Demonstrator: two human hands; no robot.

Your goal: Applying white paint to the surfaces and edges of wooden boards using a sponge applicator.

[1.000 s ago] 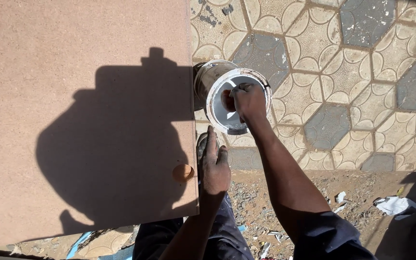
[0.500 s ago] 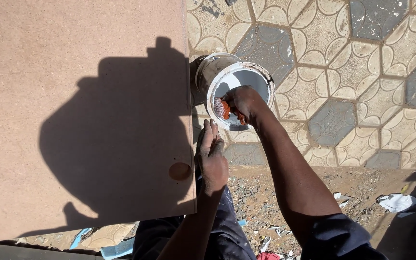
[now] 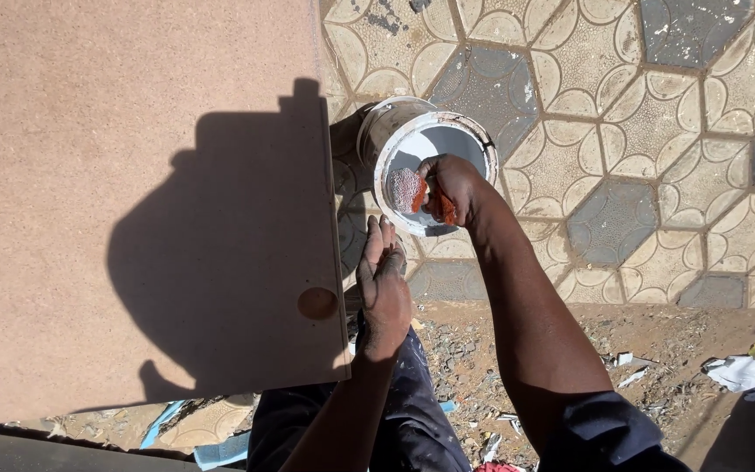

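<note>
A white bucket stands on the patterned paving, streaked with paint, its inside pale grey. My right hand is at the bucket's rim, closed around a red rag whose end is coated whitish. My left hand lies flat, fingers together, against the right edge of a large brown board. The board has a round recessed hole near its lower right corner. My shadow falls across the board.
Hexagonal paving tiles in grey and cream cover the ground on the right. Below them runs a strip of dirt with debris and a crumpled white paper. Blue scraps lie under the board's lower edge.
My right hand has lifted the red rag out of the bucket to its rim; the rag now shows a whitish coat. The board and left hand shifted slightly left in view.
</note>
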